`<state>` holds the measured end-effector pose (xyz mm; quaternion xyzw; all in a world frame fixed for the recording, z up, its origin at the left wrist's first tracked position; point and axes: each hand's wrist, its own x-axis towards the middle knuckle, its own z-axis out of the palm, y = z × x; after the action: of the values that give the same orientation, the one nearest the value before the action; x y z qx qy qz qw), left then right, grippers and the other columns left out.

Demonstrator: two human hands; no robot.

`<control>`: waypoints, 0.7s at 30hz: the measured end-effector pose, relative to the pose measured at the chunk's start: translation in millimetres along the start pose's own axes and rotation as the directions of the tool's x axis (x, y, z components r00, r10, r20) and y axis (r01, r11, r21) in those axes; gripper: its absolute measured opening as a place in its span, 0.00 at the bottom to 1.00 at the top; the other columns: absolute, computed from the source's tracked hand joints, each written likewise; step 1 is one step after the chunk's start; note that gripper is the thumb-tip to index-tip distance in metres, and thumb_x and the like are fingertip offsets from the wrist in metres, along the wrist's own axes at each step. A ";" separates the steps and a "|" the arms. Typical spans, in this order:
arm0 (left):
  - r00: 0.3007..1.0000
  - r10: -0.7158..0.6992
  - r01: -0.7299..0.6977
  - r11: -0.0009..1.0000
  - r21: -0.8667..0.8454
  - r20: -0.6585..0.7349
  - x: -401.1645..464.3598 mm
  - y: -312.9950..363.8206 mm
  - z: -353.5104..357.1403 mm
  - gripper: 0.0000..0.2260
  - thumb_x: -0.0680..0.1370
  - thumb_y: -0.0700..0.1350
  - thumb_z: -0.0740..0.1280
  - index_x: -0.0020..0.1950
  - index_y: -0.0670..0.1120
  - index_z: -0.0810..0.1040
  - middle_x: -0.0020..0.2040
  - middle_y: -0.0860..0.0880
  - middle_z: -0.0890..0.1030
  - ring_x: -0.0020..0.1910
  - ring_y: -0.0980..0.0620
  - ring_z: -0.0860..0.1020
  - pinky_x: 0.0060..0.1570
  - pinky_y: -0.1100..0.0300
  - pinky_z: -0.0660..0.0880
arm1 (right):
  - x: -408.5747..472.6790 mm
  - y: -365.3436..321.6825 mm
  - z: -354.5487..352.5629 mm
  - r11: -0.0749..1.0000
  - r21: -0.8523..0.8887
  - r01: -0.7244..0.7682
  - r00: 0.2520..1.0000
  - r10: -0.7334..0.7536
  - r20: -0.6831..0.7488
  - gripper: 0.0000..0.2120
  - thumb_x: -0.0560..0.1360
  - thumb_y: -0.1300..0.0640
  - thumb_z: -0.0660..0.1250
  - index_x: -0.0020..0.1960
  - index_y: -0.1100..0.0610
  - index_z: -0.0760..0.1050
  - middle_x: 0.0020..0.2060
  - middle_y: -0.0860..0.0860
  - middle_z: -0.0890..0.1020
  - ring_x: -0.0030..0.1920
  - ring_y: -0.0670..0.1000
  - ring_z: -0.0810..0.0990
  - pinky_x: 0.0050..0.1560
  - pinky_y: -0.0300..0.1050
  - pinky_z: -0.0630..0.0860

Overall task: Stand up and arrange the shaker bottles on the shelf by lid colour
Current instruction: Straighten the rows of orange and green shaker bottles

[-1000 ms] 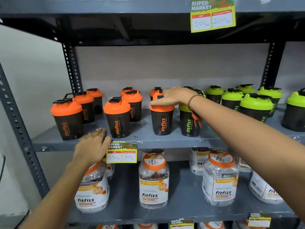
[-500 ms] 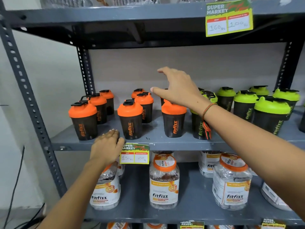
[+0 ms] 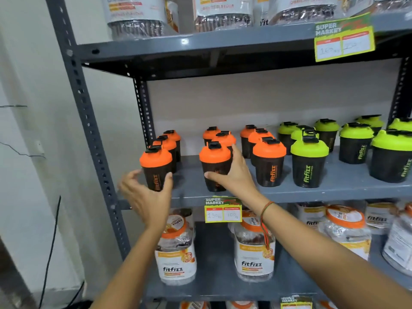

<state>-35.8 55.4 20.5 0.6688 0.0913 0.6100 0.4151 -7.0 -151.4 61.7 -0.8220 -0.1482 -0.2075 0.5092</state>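
Black shaker bottles stand upright on the grey middle shelf point(image 3: 334, 192). Orange-lid ones fill the left half in three rows, and green-lid ones point(image 3: 310, 150) fill the right half. My left hand point(image 3: 147, 197) is cupped in front of the front-left orange-lid bottle point(image 3: 156, 161), with the thumb on its right side and the fingers spread apart to its left. My right hand point(image 3: 234, 175) wraps the front orange-lid bottle of the middle row point(image 3: 215, 155), thumb across its front and fingers behind it. That bottle stands on the shelf.
A yellow price tag point(image 3: 223, 209) hangs on the shelf edge below my right hand. Clear fitfizz jars point(image 3: 176, 259) fill the lower shelf and more jars point(image 3: 136, 16) stand on the upper one. A perforated grey upright point(image 3: 89, 130) and a wall bound the left side.
My right hand came down from above the third orange row onto the middle front bottle. My left hand rose from the shelf edge to the front-left bottle. The view moved closer and upward.
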 end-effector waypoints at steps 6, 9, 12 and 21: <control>0.860 -0.321 0.201 0.927 0.315 0.396 36.4 -35.5 -12.2 0.52 0.58 0.70 0.74 0.73 0.47 0.58 0.68 0.42 0.74 0.66 0.40 0.72 0.62 0.40 0.71 | 6.3 17.1 22.2 0.989 -0.078 -0.127 0.992 0.124 -0.039 0.51 0.60 0.42 0.81 0.74 0.53 0.58 0.68 0.53 0.75 0.66 0.57 0.74 0.63 0.52 0.73; 0.791 -0.345 0.203 0.927 0.315 0.505 37.2 -43.3 -11.3 0.50 0.59 0.69 0.74 0.73 0.46 0.61 0.66 0.43 0.77 0.64 0.41 0.75 0.62 0.41 0.72 | 8.7 22.6 27.4 0.978 -0.144 -0.153 0.987 0.145 -0.063 0.43 0.60 0.41 0.80 0.67 0.55 0.64 0.63 0.54 0.78 0.63 0.58 0.77 0.59 0.56 0.76; 0.779 -0.326 0.176 0.933 0.313 0.536 37.3 -42.9 -7.8 0.44 0.60 0.68 0.74 0.69 0.48 0.68 0.62 0.45 0.80 0.62 0.43 0.76 0.62 0.43 0.71 | 9.9 23.3 29.9 0.967 -0.199 -0.160 0.986 0.146 -0.084 0.39 0.60 0.39 0.79 0.61 0.55 0.65 0.59 0.54 0.79 0.61 0.59 0.78 0.57 0.59 0.77; 0.804 -0.279 0.100 0.934 0.343 0.525 35.5 -42.9 -5.7 0.30 0.64 0.67 0.73 0.56 0.48 0.76 0.55 0.45 0.83 0.57 0.42 0.78 0.63 0.41 0.70 | 4.4 21.9 33.2 0.960 -0.244 -0.138 0.989 0.119 -0.091 0.39 0.59 0.34 0.76 0.59 0.53 0.65 0.59 0.54 0.80 0.61 0.59 0.78 0.57 0.60 0.77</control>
<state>-15.9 107.7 17.7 0.8611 0.1224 0.3184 0.3771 13.1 -131.0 33.8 -0.8791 -0.0477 -0.2220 0.4192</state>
